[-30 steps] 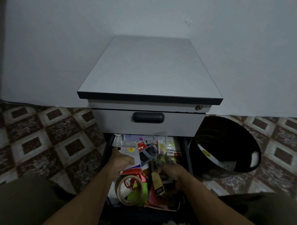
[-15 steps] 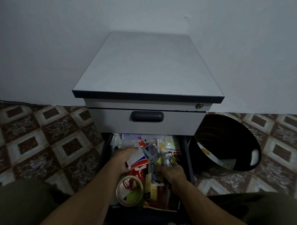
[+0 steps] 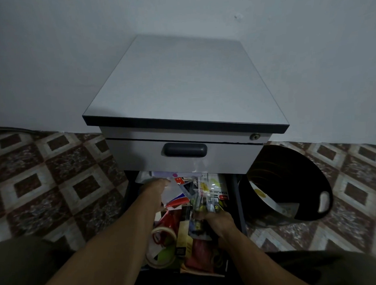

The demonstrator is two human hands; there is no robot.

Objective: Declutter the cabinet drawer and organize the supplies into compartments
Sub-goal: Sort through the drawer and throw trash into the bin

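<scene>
The lower cabinet drawer (image 3: pixel 236 196) is pulled open and packed with mixed supplies. My left hand (image 3: pixel 155 191) reaches to the drawer's back left, its fingers stretched over a white sheet (image 3: pixel 172 193) under the upper drawer front. My right hand (image 3: pixel 218 223) sits at the middle right with its fingers curled round a bundle of clear packets (image 3: pixel 198 203). A stapler pack (image 3: pixel 219 191) lies at the back right. A tape roll (image 3: pixel 163 235) lies at the front left, beside red and yellow-green packets. The drawer floor is hidden, and I see no compartments.
The grey cabinet top (image 3: pixel 185 82) is bare, and the upper drawer with its dark handle (image 3: pixel 185 150) is closed. A black bin (image 3: pixel 290 181) holding scraps stands right of the cabinet on the patterned tile floor (image 3: pixel 56 185). A white wall is behind.
My left hand has slid further toward the back of the drawer. My right hand stays in about the same place on the packets.
</scene>
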